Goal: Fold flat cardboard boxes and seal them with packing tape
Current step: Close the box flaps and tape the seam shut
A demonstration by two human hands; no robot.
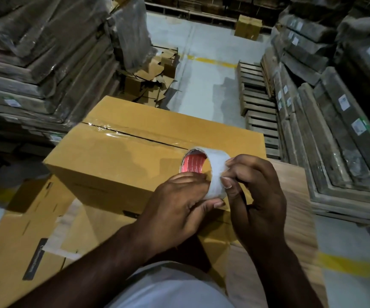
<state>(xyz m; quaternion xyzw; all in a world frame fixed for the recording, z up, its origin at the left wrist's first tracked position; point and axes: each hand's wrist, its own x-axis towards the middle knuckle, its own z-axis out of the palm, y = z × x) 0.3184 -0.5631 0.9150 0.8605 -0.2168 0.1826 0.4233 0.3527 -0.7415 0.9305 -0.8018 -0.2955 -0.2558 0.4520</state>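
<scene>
Picking at the tape roll (pixel 210 172), centre frame: left hand (pixel 179 207) grips it, right hand (pixel 255 196) fingertips pinch its edge | box (pixel 122 156) folded, top seam taped | flat boxes (pixel 35 230) lower left remain

Dim warehouse light, brightest on floor (pixel 204 70) at 12 o'clock; glare on tape seam (pixel 122 132); edges bent, smeared at 9 o'clock, probably motion blur.

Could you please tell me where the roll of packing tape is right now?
In the head view, right of centre: the tape roll is held by both hands, left hand and right hand, above the cardboard box.
</scene>
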